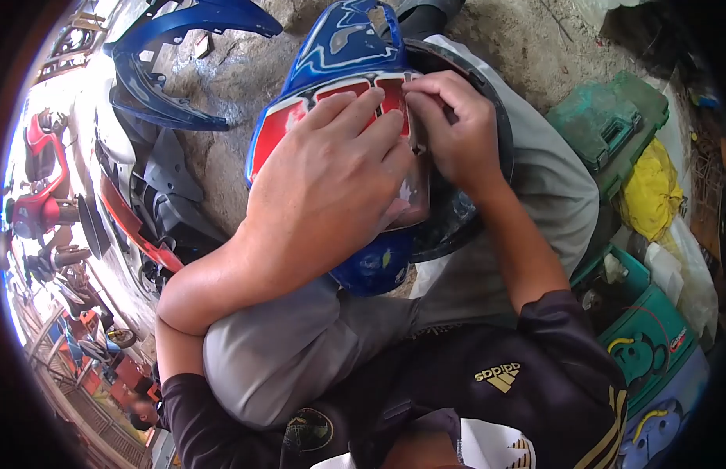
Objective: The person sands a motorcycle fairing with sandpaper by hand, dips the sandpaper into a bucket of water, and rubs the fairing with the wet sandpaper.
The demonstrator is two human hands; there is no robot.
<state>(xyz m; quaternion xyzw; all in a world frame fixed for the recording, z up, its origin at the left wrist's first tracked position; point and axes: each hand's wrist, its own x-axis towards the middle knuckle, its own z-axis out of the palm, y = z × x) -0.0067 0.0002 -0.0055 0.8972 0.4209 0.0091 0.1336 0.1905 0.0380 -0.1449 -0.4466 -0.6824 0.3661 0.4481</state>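
A blue motorcycle body panel with a red light lens set in it rests across my lap. My left hand lies over the lens, fingers stretched out and touching it, and covers much of its middle and lower part. At the upper right edge of the lens, my right hand pinches with thumb and forefinger; what is between the fingertips is too small to make out. Behind the panel sits a round black tub or rim, mostly hidden.
A curved blue fairing piece lies on the ground at the upper left, near dark plastic parts. To the right are a green tool case, a yellow bag and a teal toolbox. Motorcycles and another person are at far left.
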